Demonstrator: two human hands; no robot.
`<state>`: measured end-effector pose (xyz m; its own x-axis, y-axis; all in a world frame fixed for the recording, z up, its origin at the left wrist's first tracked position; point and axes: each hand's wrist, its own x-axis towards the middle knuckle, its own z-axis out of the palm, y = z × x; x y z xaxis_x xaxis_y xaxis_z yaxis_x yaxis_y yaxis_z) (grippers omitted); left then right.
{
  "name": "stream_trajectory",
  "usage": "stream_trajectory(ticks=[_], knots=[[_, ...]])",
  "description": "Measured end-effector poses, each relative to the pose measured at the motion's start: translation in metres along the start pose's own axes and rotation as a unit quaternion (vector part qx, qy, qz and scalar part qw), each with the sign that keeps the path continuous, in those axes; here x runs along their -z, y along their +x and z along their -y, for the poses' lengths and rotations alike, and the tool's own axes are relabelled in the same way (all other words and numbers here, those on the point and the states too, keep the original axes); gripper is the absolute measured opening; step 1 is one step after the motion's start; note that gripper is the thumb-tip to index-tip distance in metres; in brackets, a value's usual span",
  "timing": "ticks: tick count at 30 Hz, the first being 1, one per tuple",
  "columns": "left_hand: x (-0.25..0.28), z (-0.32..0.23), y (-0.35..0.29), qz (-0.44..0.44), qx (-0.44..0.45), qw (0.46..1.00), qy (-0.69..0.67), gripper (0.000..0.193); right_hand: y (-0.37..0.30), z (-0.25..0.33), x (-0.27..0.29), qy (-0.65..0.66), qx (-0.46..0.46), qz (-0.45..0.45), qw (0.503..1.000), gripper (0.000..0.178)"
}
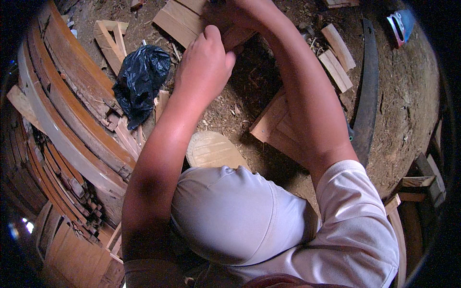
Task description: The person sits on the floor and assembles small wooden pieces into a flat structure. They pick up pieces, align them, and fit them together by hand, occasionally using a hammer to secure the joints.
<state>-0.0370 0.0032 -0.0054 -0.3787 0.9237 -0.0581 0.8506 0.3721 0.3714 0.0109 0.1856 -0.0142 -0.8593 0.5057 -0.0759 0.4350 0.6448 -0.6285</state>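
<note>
My left hand [204,62] reaches up to the top middle with its fingers curled. It grips the edge of a wooden piece [237,37] whose shape is largely hidden by my hands and shadow. Against that hand lies a flat light-brown board [175,21] on the ground. My right hand [235,8] bends in over the same wood, at the picture's upper edge. Its fingers are cut off or lost in shadow, so their grip does not show. Beneath my right forearm rests a brown wooden block [276,125].
A black plastic bag [140,79] sits left of my left forearm, beside long curved planks [72,103]. On the right are wood offcuts [336,69], a long dark saw-like blade [367,91] and a blue-and-white object [401,26]. Shavings litter the dirt floor [403,110].
</note>
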Motion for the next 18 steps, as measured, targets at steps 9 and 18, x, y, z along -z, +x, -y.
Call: stream_trajectory(ticks=[9, 18], knots=[[0.0, -0.003, 0.002, 0.0, -0.006, 1.0, 0.006, 0.035, 0.002, 0.009, 0.005, -0.013, -0.062, 0.022, 0.998, 0.038], [0.0, -0.005, 0.003, 0.013, 0.011, 1.0, 0.012, 0.039, 0.0, 0.004, 0.004, 0.022, -0.038, 0.004, 0.999, 0.038]])
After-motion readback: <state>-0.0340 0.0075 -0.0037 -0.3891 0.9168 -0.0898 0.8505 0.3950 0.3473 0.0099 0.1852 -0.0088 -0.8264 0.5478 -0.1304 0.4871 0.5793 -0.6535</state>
